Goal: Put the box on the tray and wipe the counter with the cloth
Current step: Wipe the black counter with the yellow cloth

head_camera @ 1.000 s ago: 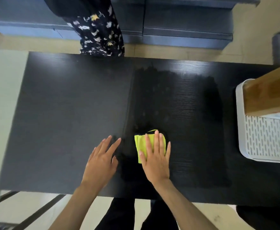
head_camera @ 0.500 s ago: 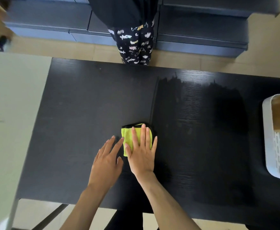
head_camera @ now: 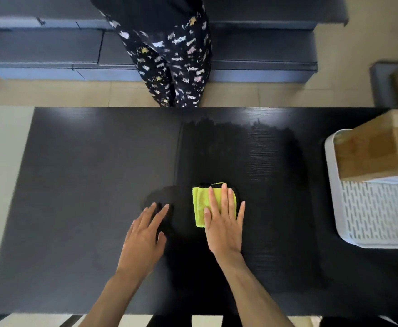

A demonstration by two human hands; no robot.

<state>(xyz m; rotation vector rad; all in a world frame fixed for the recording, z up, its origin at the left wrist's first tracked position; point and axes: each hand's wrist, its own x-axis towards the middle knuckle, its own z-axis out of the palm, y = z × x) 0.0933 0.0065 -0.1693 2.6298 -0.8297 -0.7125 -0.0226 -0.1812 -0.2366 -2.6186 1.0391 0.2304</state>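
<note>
The right hand (head_camera: 225,228), flat on the yellow cloth (head_camera: 202,204), now sits to the right of the wet patch's left edge on the counter (head_camera: 87,185), after reaching that edge half a second ago. The left hand (head_camera: 143,239) now lies apart from the cloth.

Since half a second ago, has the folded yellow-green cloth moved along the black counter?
Yes. The yellow-green cloth slid right: it lay left of the wet patch's straight edge, now right of it.

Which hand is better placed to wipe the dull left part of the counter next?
Right. The right hand presses flat on the cloth; the left hand rests bare on the counter.
</note>
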